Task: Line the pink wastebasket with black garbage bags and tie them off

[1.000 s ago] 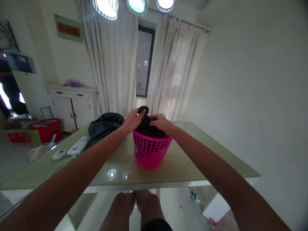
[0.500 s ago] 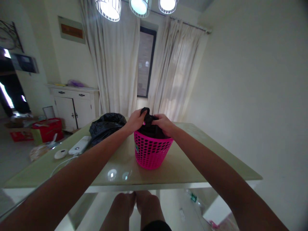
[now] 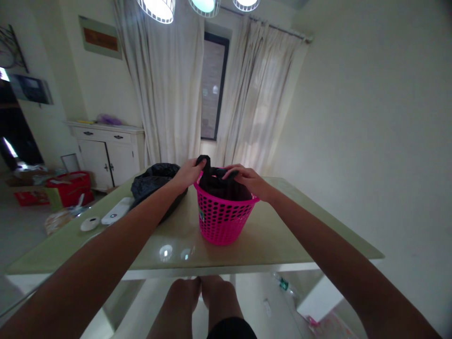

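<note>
A bright pink basket (image 3: pixel 224 221) with round holes stands upright on the table in front of me. Inside it sits a black plastic bag (image 3: pixel 226 188), its upper part bunched and raised above the rim. My left hand (image 3: pixel 192 172) pinches the bag's edge over the left side of the basket. At the right, my right hand (image 3: pixel 249 179) has its fingers closed on another part of the same bag, just over the far right rim. A second black plastic bag (image 3: pixel 150 181) lies crumpled on the table, partly behind my left forearm.
On the green-topped table (image 3: pixel 282 226), a white flat device (image 3: pixel 117 211) and a small round white object (image 3: pixel 90 223) lie at the left. A white cabinet (image 3: pixel 106 153) stands behind. On the floor are a plastic bottle (image 3: pixel 284 284) and a red bag (image 3: pixel 72 188).
My hands have moved apart, the left one leftward and the right one slightly rightward. Between them the black bag's mouth has spread wider over the basket.
</note>
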Motion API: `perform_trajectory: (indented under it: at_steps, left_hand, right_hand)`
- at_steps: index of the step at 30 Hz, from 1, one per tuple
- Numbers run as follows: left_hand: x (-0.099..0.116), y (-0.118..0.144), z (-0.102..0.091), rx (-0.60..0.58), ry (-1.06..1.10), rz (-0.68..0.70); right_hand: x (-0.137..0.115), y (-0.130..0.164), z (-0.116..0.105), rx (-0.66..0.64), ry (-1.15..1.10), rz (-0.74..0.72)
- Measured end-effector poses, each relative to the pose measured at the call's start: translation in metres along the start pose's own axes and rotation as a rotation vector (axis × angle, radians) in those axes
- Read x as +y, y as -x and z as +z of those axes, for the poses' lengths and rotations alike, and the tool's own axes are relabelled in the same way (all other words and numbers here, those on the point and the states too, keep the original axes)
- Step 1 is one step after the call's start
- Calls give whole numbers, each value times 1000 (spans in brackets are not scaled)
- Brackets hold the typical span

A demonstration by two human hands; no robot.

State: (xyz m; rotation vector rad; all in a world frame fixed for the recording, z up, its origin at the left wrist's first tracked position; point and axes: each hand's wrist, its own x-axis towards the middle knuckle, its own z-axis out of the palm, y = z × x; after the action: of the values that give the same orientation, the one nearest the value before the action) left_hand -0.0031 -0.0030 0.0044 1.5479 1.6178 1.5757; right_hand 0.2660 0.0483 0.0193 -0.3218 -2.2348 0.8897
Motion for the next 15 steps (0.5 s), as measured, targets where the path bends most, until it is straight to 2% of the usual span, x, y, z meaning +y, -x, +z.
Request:
perform_trajectory:
  at_steps: [4, 6, 9, 11, 12, 13, 14, 15]
  left_hand:
    - [-30, 0, -27, 103, -166, -68]
    - [-39, 1, -30, 102, -213, -83]
    - [-36, 11, -23, 152, -273, -33]
    - [-25, 27, -16, 272, -360, 153]
    - [-18, 37, -12, 323, -410, 305]
    - [-11, 49, -7, 321, -442, 483]
    - [-5, 62, -2, 249, -452, 654]
    - [1, 74, 5, 115, -459, 796]
  right_hand:
    - [7, 31, -41, -177, 160, 115]
    - [2, 33, -52, -214, 204, 172]
    - [-14, 18, -57, -168, 222, 229]
    - [-26, 3, -53, -127, 268, 253]
    - [-30, -4, -48, -125, 318, 264]
    - [-32, -10, -42, -143, 393, 274]
    - [-32, -15, -34, -185, 489, 283]
    - [-30, -20, -25, -254, 602, 297]
